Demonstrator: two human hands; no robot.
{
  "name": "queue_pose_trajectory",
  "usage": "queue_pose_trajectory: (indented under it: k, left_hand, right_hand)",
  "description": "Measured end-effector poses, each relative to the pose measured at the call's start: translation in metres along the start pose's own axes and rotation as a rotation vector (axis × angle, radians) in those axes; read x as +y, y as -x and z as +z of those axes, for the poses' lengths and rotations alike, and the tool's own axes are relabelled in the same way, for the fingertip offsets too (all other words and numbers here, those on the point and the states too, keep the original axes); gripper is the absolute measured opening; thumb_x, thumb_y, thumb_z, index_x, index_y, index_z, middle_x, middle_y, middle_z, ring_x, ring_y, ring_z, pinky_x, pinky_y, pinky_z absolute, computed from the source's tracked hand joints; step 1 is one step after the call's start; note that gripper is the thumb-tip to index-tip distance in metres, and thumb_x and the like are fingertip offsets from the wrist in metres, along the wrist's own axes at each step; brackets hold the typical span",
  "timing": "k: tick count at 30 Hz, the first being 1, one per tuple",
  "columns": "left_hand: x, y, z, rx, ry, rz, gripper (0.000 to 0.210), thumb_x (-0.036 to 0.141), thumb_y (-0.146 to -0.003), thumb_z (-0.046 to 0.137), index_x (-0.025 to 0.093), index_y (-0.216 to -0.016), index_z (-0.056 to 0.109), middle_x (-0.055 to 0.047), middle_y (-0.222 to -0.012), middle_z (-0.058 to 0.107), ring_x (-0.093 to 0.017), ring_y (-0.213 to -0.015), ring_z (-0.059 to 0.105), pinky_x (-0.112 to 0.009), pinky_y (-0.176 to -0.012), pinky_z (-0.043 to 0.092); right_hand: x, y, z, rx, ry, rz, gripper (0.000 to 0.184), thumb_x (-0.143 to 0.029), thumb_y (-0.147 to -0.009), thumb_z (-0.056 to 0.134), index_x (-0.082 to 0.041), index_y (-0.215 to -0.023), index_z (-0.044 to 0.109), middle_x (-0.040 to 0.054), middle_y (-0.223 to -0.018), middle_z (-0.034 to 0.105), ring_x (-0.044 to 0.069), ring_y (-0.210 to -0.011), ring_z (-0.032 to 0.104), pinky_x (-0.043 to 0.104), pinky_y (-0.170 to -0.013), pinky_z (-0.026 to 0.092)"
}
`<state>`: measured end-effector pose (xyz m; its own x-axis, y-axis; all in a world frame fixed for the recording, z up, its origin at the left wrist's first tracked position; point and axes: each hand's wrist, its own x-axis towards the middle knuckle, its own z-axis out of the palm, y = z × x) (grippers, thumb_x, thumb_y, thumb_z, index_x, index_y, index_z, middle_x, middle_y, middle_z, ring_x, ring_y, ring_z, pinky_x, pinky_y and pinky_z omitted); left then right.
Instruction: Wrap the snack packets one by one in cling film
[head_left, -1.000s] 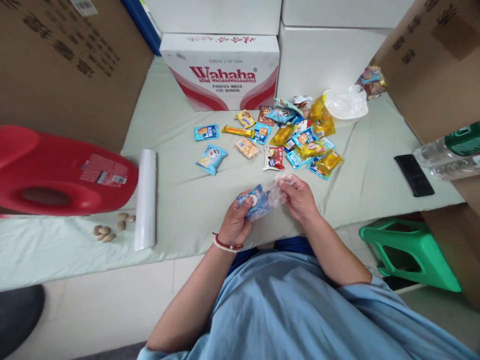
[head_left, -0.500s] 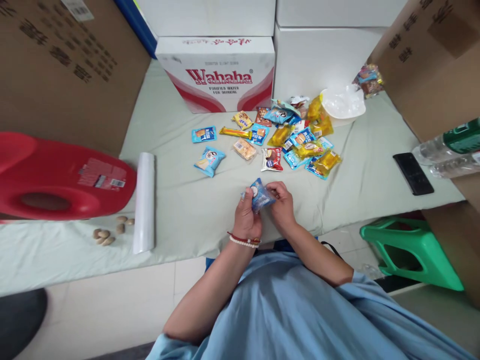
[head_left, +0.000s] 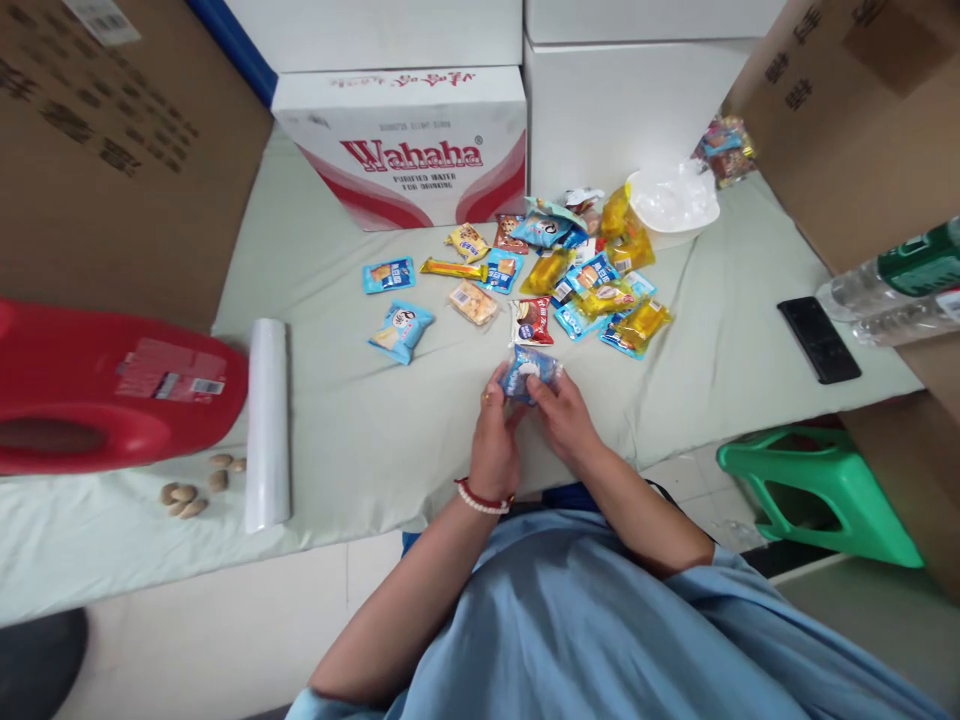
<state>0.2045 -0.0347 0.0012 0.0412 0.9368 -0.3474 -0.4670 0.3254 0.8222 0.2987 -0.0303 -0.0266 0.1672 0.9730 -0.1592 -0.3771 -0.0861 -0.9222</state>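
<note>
Between my two hands, just over the table's near side, is a small blue snack packet [head_left: 529, 371] with a white round mark. My left hand [head_left: 495, 435] grips its left edge, a beaded bracelet on the wrist. My right hand [head_left: 564, 415] holds the packet's right side, its thumb pressed on the front. Just beyond lies a red snack packet [head_left: 532, 321]. A clear-wrapped biscuit [head_left: 473, 301], a light blue puffy packet [head_left: 402, 331] and a yellow stick-shaped snack [head_left: 453, 269] lie farther left. A pile of yellow and blue packets [head_left: 600, 290] spreads to the right.
A Wahaha carton [head_left: 420, 150] and a white bowl [head_left: 675, 205] with clear plastic inside stand at the back. On the left are a red jug [head_left: 172, 370], a white roll [head_left: 268, 430] and several nuts [head_left: 182, 498]. A phone [head_left: 819, 340] and bottles [head_left: 911, 275] are right.
The blue packet has turned in my hands and is slightly farther from me. My right thumb has moved onto its front. The whole view has shifted a little.
</note>
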Motion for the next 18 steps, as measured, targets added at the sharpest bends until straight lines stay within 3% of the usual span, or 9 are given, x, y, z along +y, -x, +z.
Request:
queue_pose_trajectory:
  k: [2,5,7,10,14,16,18]
  left_hand:
    - [0.006,0.000,-0.002,-0.113,-0.005,-0.097,0.052,0.059,-0.085,0.077,0.028,-0.126,0.068,-0.005,-0.134,0.067,-0.023,-0.118,0.064,-0.033,-0.090,0.058]
    - [0.006,-0.007,-0.002,-0.277,-0.098,-0.123,0.040,0.052,-0.082,0.082,0.019,-0.103,0.074,-0.007,-0.108,0.074,-0.024,-0.099,0.068,-0.035,-0.085,0.057]
    - [0.000,-0.012,0.004,-0.264,-0.149,-0.090,0.036,0.051,-0.084,0.080,0.018,-0.099,0.075,-0.006,-0.101,0.075,-0.024,-0.097,0.068,-0.036,-0.089,0.056]
    - [-0.009,-0.020,0.019,-0.191,-0.222,-0.031,0.039,0.052,-0.085,0.078,0.021,-0.106,0.075,-0.006,-0.108,0.075,-0.026,-0.105,0.066,-0.036,-0.098,0.052]
    - [-0.010,-0.029,0.038,-0.277,-0.393,0.030,0.041,0.055,-0.087,0.075,0.022,-0.112,0.076,-0.009,-0.118,0.072,-0.028,-0.115,0.064,-0.037,-0.102,0.050]
    - [-0.004,-0.032,0.037,-0.334,-0.517,0.069,0.038,0.055,-0.089,0.072,0.026,-0.113,0.077,-0.009,-0.124,0.069,-0.028,-0.120,0.062,-0.036,-0.100,0.053]
    - [0.003,-0.034,0.022,-0.351,-0.668,0.100,0.032,0.053,-0.092,0.067,0.031,-0.114,0.077,-0.007,-0.124,0.068,-0.027,-0.119,0.063,-0.038,-0.096,0.055]
  right_hand:
    - [-0.011,-0.003,-0.018,-0.046,0.054,0.030,0.058,-0.065,-0.090,0.066,-0.026,-0.133,0.060,0.0046,-0.118,0.071,0.021,-0.095,0.070,0.034,-0.082,0.061]
    - [-0.021,-0.004,-0.039,-0.098,0.223,0.066,0.063,-0.068,-0.096,0.055,-0.027,-0.143,0.055,0.0057,-0.110,0.070,0.017,-0.069,0.064,0.031,-0.059,0.057]
    - [-0.023,-0.003,-0.047,-0.051,0.347,0.027,0.062,-0.067,-0.097,0.053,-0.026,-0.143,0.056,0.0083,-0.114,0.069,0.019,-0.075,0.066,0.034,-0.065,0.060]
    - [-0.025,0.004,-0.051,0.061,0.452,-0.077,0.062,-0.061,-0.094,0.062,-0.026,-0.144,0.055,0.0104,-0.132,0.065,0.026,-0.113,0.067,0.043,-0.098,0.058]
    - [-0.046,0.010,-0.065,0.188,0.435,-0.091,0.066,-0.051,-0.091,0.070,-0.028,-0.149,0.050,0.0080,-0.141,0.063,0.029,-0.130,0.060,0.048,-0.112,0.051]
    - [-0.070,-0.003,-0.092,0.343,0.422,-0.161,0.065,-0.047,-0.088,0.074,-0.029,-0.147,0.052,0.0081,-0.144,0.060,0.030,-0.135,0.055,0.049,-0.112,0.049]
    - [-0.102,-0.034,-0.136,0.566,0.393,-0.303,0.068,-0.044,-0.085,0.077,-0.029,-0.146,0.051,0.0092,-0.144,0.060,0.029,-0.133,0.057,0.046,-0.106,0.053]
